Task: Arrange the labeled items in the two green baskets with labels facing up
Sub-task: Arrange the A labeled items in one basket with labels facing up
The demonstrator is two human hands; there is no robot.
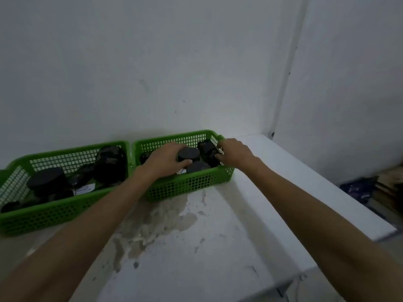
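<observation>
Both hands are down in the right basket (pixel 189 186). The left hand (pixel 165 159) curls over a dark round jar (pixel 189 155), thumb underneath, fingers wrapped across its top. The right hand (pixel 234 152) grips a dark item (pixel 208 150) at the basket's far right corner, fingers closed around its side. Another jar lid (pixel 198 166) sits just beneath them. The left basket (pixel 50 210) stands beside it on the tabletop (pixel 207 247), holding a jar, a camouflage-patterned pouch and a white label (pixel 86 189) lying face up.
</observation>
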